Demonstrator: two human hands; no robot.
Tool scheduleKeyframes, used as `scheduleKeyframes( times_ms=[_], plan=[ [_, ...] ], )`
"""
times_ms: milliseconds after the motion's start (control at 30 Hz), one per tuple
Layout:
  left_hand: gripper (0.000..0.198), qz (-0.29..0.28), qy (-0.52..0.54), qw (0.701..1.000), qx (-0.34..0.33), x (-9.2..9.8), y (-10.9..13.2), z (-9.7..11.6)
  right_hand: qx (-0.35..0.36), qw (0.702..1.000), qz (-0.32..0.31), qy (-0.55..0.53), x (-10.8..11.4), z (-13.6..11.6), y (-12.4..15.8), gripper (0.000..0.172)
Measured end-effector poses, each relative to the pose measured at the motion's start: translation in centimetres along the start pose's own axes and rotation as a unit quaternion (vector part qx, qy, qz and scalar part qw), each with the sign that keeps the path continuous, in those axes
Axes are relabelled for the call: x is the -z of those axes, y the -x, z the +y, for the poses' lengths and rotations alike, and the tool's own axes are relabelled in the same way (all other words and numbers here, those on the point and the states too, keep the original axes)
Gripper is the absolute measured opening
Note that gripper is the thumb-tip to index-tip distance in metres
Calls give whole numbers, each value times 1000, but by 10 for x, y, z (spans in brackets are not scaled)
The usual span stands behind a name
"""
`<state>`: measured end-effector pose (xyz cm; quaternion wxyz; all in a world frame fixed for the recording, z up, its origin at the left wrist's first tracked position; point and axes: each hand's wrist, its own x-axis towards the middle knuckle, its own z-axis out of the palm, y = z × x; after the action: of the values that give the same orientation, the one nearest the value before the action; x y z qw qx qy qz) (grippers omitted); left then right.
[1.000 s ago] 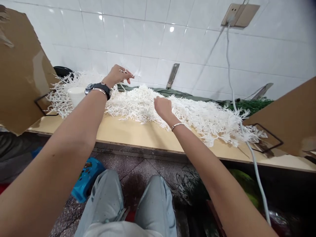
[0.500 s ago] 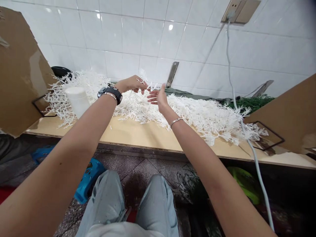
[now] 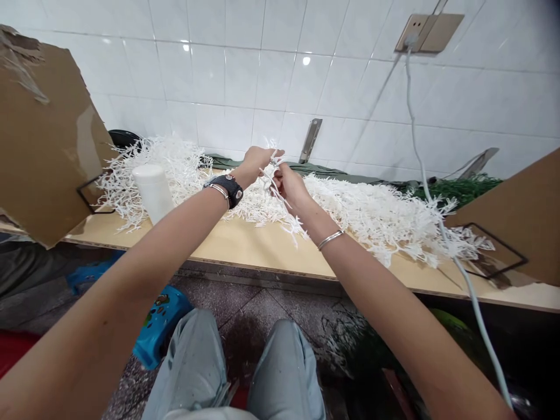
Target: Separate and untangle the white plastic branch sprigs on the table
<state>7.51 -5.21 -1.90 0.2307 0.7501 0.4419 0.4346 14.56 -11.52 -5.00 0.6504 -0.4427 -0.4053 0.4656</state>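
Observation:
Over the middle of the bench, my left hand (image 3: 259,161) and my right hand (image 3: 291,184) meet with their fingers closed. Between them are white branching plastic sprigs (image 3: 286,204); thin ends poke up above the fingertips and others hang down below my right hand. My fingers partly cover the point where the sprigs come together. Behind and around the hands, a long heap of the same white sprigs (image 3: 371,210) lies along the bench. To the left of my left forearm stands a white cylindrical container (image 3: 152,191), upright against another part of the heap.
Cardboard sheets (image 3: 48,134) with black wire stands (image 3: 94,195) close off both ends of the wooden bench (image 3: 245,245). A white cable (image 3: 413,128) drops from the wall socket (image 3: 429,33) across the bench's right side. A blue stool (image 3: 160,326) stands below.
My right hand, open and apart before, has closed beside my left hand. More white sprigs now hang from the hands. The view has shifted slightly.

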Motion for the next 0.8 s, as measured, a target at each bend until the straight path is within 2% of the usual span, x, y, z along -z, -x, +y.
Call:
scheduleKeyframes(
  times_ms=[100,200,333,400,467,533,667,800],
  plan=[
    [36,36,-20,999,-19,0,2,3,-85,993,-15,-86,-9,-7,22,43],
    [49,58,-77,990,-106,12,11,6,-103,987,-21,-122,-6,-10,37,43],
    [56,103,-160,943,-275,29,36,5,-54,992,-28,-112,-1,-5,52,38],
    [55,140,-160,927,-309,32,48,1,-32,995,-9,-97,-3,1,60,38],
    [53,168,-176,917,-316,33,56,-8,-17,997,24,-70,-7,10,69,41],
    [48,150,-240,906,-315,31,60,-20,11,998,49,-34,-11,22,76,43],
    [40,70,-356,882,-301,19,60,-51,83,992,66,71,-6,60,75,42],
    [36,34,-380,884,-272,0,61,-85,159,943,63,285,14,104,49,40]
  ],
)
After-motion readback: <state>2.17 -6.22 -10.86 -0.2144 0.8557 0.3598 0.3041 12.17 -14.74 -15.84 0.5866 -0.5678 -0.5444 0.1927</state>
